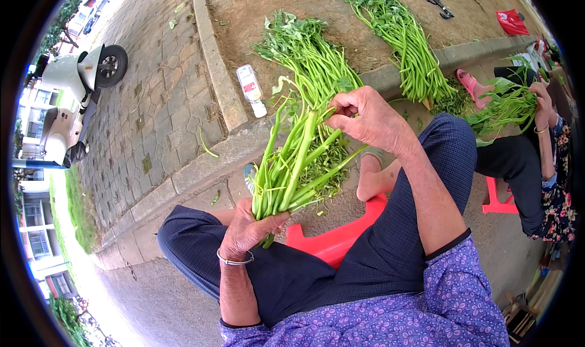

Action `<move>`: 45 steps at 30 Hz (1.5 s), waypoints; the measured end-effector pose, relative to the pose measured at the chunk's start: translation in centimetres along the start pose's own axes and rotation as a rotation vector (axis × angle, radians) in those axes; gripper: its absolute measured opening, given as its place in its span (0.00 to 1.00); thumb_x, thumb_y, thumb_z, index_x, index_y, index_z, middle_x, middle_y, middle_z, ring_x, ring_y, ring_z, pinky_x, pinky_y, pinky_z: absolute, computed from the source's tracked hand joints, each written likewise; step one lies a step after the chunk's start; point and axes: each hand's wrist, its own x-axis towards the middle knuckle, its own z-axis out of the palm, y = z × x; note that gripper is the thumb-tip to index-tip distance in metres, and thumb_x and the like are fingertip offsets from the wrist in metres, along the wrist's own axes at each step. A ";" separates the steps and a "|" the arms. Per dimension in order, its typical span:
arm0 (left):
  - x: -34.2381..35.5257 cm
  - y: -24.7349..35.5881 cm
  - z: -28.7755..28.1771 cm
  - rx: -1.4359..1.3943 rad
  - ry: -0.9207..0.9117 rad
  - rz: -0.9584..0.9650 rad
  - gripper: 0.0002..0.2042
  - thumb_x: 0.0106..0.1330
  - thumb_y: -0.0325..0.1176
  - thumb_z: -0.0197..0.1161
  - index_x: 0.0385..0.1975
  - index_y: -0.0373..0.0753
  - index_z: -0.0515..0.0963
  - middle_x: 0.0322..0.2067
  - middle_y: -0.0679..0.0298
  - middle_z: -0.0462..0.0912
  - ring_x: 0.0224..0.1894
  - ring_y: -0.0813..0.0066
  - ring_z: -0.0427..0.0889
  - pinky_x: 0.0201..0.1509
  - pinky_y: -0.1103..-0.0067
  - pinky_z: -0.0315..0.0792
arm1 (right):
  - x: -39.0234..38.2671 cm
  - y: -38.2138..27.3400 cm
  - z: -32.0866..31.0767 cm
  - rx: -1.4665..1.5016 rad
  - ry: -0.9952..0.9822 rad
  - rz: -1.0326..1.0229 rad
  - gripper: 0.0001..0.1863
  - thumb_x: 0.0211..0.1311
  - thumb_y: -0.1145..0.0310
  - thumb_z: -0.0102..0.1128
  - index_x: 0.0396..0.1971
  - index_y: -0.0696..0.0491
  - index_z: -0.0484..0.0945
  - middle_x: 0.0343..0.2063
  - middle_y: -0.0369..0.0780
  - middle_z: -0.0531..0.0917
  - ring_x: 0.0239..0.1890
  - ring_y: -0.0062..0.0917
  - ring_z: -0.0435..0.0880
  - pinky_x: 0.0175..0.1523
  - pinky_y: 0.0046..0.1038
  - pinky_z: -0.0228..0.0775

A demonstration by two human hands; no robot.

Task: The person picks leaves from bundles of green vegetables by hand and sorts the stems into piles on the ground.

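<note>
My left hand [248,226] is wrapped round the lower ends of a bunch of leafy green stems [285,173], held up slanting over my lap. At the bunch's upper part, my right hand [376,120] is closed in a pinch on a thin green stem; the fingertips partly hide it. Just beyond lies a pile of the same long greens [317,57], leaves pointing away from me. Loose green trimmings [332,179] are scattered on the ground beneath the bunch, between my feet.
A second heap of greens [409,54] lies across the kerb. At right, another person's hand [542,106] holds leafy greens [501,108]. A red plastic stool [332,240] shows between my legs. A bottle [251,88] lies by the kerb; a scooter [79,78] stands far left.
</note>
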 end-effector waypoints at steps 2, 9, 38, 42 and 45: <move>0.1 0.1 0.1 -0.006 -0.004 0.000 0.05 0.57 0.28 0.66 0.28 0.33 0.78 0.20 0.68 0.78 0.23 0.83 0.76 0.26 0.84 0.70 | -0.3 0.3 0.2 -0.094 0.069 -0.174 0.07 0.53 0.74 0.61 0.29 0.63 0.78 0.18 0.34 0.76 0.24 0.14 0.72 0.30 0.21 0.65; 0.3 -0.9 -0.5 0.118 -0.029 -0.001 0.08 0.57 0.26 0.63 0.35 0.32 0.77 0.26 0.62 0.81 0.30 0.76 0.81 0.28 0.83 0.70 | -0.5 -0.6 1.0 -0.299 0.242 -0.316 0.09 0.50 0.75 0.59 0.32 0.62 0.76 0.21 0.44 0.79 0.25 0.29 0.78 0.35 0.30 0.70; 1.9 -1.0 0.0 0.139 0.358 0.212 0.08 0.62 0.25 0.58 0.20 0.32 0.75 0.15 0.71 0.74 0.18 0.87 0.69 0.19 0.84 0.62 | -1.1 1.0 -2.5 0.611 0.348 0.105 0.08 0.61 0.68 0.59 0.34 0.57 0.79 0.26 0.34 0.79 0.22 0.16 0.76 0.31 0.18 0.70; 1.9 -1.0 0.1 0.146 0.382 0.202 0.08 0.62 0.26 0.59 0.20 0.32 0.75 0.15 0.72 0.74 0.18 0.87 0.70 0.19 0.85 0.62 | -1.1 0.3 -1.3 0.658 0.251 0.058 0.07 0.61 0.68 0.59 0.33 0.57 0.79 0.25 0.34 0.79 0.22 0.16 0.77 0.30 0.18 0.71; 2.1 -1.0 0.2 0.126 0.406 0.219 0.08 0.62 0.26 0.60 0.22 0.31 0.76 0.16 0.69 0.75 0.17 0.85 0.71 0.19 0.85 0.64 | -1.2 1.0 0.1 0.513 0.210 0.025 0.07 0.61 0.69 0.59 0.32 0.57 0.79 0.25 0.34 0.79 0.21 0.16 0.78 0.28 0.18 0.71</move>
